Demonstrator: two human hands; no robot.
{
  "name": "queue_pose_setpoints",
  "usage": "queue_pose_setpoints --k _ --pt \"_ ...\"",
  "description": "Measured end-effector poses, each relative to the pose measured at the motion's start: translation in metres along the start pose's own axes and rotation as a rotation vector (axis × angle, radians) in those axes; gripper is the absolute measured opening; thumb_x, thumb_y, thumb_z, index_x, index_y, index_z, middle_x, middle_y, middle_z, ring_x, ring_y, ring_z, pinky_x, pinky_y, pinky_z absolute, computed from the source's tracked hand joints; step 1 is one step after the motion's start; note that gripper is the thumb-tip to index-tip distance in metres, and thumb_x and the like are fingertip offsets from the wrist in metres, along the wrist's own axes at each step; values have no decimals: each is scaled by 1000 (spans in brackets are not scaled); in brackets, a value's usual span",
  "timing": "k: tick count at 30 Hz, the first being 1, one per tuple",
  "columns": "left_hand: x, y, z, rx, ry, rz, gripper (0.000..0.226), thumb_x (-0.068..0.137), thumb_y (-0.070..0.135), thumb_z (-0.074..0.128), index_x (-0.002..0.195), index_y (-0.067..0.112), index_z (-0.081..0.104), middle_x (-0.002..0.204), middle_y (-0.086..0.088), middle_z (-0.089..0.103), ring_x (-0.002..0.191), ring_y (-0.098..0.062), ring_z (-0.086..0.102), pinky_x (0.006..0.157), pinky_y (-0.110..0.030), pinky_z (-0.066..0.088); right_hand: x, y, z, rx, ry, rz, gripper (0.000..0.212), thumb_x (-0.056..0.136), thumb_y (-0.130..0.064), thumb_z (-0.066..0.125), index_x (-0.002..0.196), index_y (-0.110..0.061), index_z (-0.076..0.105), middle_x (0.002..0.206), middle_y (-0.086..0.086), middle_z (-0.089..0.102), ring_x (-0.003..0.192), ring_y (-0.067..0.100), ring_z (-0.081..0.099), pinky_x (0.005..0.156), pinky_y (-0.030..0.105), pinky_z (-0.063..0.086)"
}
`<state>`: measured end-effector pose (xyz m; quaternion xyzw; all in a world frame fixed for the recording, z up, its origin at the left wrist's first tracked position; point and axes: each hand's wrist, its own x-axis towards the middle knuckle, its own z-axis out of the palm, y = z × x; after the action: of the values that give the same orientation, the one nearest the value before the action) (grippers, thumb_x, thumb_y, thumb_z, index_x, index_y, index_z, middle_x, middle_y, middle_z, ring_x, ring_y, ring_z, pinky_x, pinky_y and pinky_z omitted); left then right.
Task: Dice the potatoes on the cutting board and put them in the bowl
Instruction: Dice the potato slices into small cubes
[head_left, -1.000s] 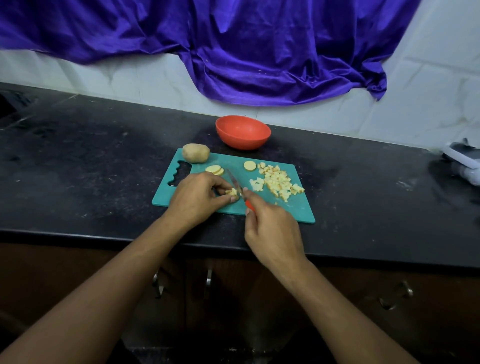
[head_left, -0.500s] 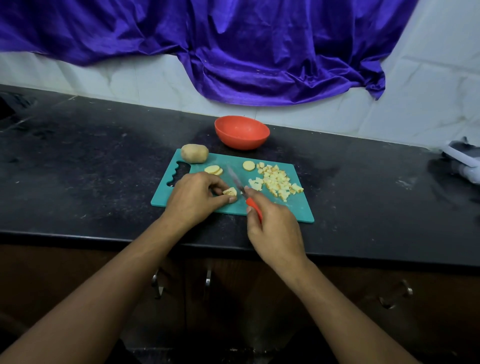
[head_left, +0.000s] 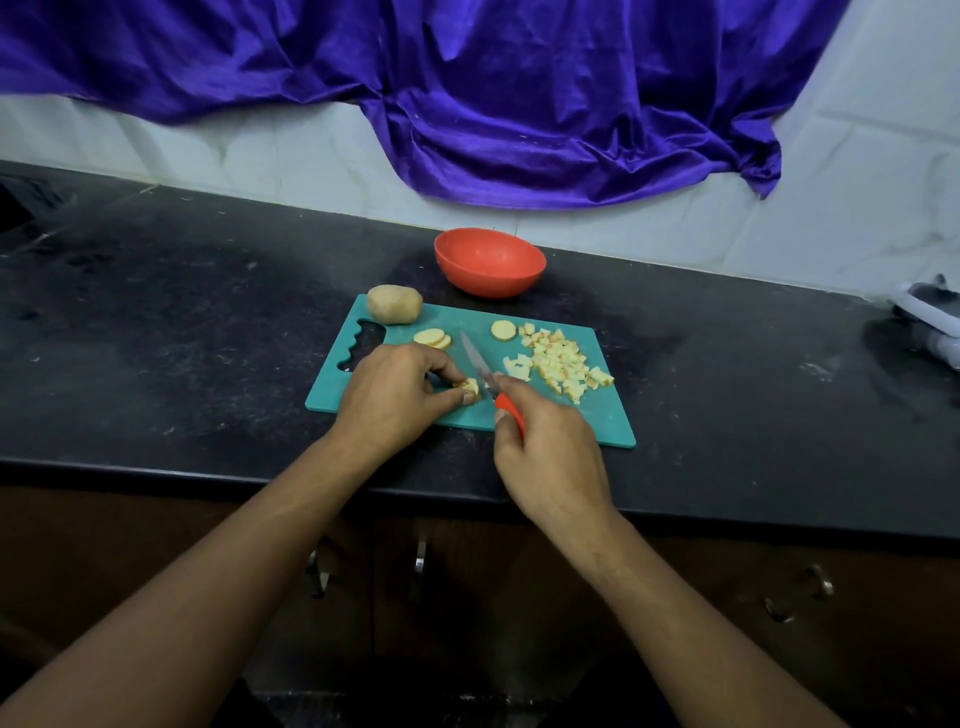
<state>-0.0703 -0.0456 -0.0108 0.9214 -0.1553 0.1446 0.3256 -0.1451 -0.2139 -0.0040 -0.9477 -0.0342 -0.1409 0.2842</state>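
Observation:
A teal cutting board (head_left: 608, 426) lies on the black counter. My left hand (head_left: 400, 395) pinches a small potato piece (head_left: 469, 385) near the board's front edge. My right hand (head_left: 550, 452) grips a red-handled knife (head_left: 475, 358), its blade right beside that piece. A heap of diced potato (head_left: 561, 364) covers the board's right side. Round slices (head_left: 434, 338) and a single slice (head_left: 503, 329) lie further back. A whole potato (head_left: 395, 304) sits at the far left corner. The red bowl (head_left: 490, 262) stands behind the board; its inside looks empty.
The black counter (head_left: 182, 322) stretches left and right of the board. A white object (head_left: 930, 317) lies at the far right edge. Purple cloth (head_left: 493, 104) hangs on the tiled wall behind. Cabinet doors with metal handles (head_left: 421, 556) are below the counter's front edge.
The knife's tip swung back and its handle drew a little toward me beside the pinched piece. My left hand stayed in place on the piece.

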Motion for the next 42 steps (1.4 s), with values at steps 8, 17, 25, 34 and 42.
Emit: queue_pose_setpoints --k 8,17,25,34,42 --pt "0 -1 1 -10 23 8 16 80 44 84 91 32 81 81 23 62 77 1 60 75 -32 55 2 -1 -1 -44 -30 -10 45 105 -31 51 150 -37 50 95 -9 68 65 6 57 59 24 47" --pt "1 -2 2 -20 27 33 14 81 40 84 90 30 81 89 19 70 81 -1 63 80 -34 56 11 -11 -5 -164 -80 -20 45 105 -29 49 149 -35 50 103 -3 69 81 14 63 77 41 59" --pt "-3 3 0 4 51 32 11 85 37 82 93 30 81 97 18 74 84 0 64 83 -33 57 2 -9 -1 -351 -90 -105 51 106 -28 45 157 -31 40 99 2 68 90 22 64 75 40 55" --pt "-5 4 2 62 65 23 13 88 38 79 99 30 81 99 14 75 84 -3 63 79 -33 56 11 10 -12 66 -91 97 41 105 -28 55 144 -37 58 129 -7 67 82 4 60 74 26 54" --pt "-8 4 2 93 65 73 15 91 32 75 104 29 81 103 13 75 87 -3 62 77 -27 50 1 0 -5 27 -21 29 44 104 -27 52 146 -41 54 109 -9 72 69 5 60 64 25 54"
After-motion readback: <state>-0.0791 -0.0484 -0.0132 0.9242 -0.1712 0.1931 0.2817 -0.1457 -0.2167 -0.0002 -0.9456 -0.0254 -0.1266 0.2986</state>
